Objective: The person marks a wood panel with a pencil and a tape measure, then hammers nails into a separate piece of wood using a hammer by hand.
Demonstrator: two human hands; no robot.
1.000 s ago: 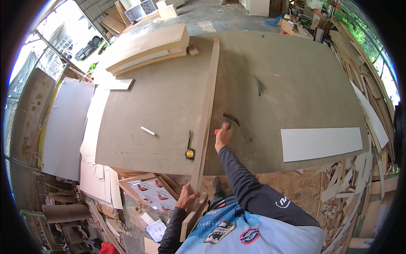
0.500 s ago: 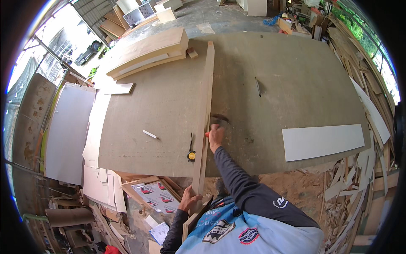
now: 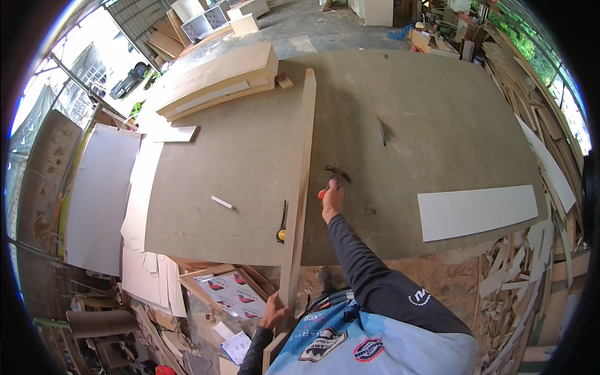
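Note:
A long, narrow wooden board (image 3: pixel 300 187) runs from near my body across the worktable (image 3: pixel 219 169), its far end on the table. My left hand (image 3: pixel 275 312) is closed around its near end, which reaches past the table's front edge. In my right hand (image 3: pixel 333 199) is a hammer (image 3: pixel 337 175) with a dark head and some red on its handle. It hovers just right of the board, apart from it. To the board's left lies a yellow and black tape measure (image 3: pixel 281 235), partly covered by the board, with a short white stick (image 3: pixel 222 202) farther left.
A long box-like wooden piece (image 3: pixel 219 81) sits at the table's far left, a small wood block (image 3: pixel 284 81) beside it. A white panel (image 3: pixel 478 212) lies on the right, a thin dark pointed tool (image 3: pixel 381 132) farther back. Scrap wood (image 3: pixel 515 269) is heaped beyond the right edge.
My right hand and the hammer have swung right, away from the board. The board's near end and my left hand have shifted slightly toward me and left, covering more of the tape measure.

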